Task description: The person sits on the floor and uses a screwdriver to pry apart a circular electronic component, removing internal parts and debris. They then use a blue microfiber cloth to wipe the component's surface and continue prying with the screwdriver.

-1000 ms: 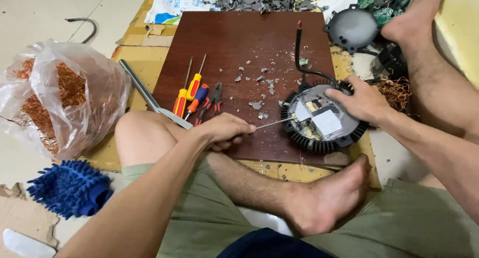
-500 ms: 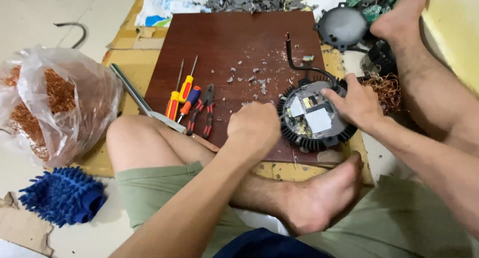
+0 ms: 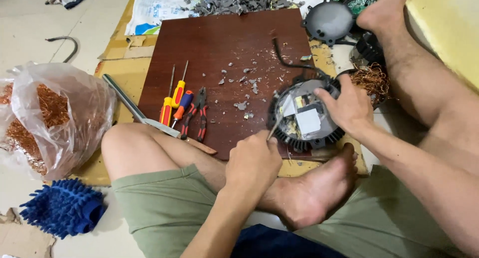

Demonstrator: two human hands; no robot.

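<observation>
At the far left a clear plastic bag of copper wire sits on the floor, its left side cut off by the frame edge, and below it lies a blue shaggy mitt. A long metal blade with a wooden handle runs diagonally just beside the raised left knee, which touches or slightly overlaps its middle. On the dark brown board, which lies on cardboard on the floor, 3 screwdrivers with yellow, orange and blue grips lie just beside a pair of red-handled pliers; grey chips are scattered near them. The left hand is closed in a fist around a thin metal tool; only the shaft shows, its handle is buried in the fist and its tip meets the inside of the round finned black housing, which rests at the board's near right edge. White and yellow parts show inside, too small to make out. The right hand is clamped on the housing's right rim, covering that side. A black cable curves up from the housing. A bare foot lies just below it. At the top, a heap of grey fragments and a grey round cover are partly cut off, and a tangle of copper wire sits behind the right hand.
</observation>
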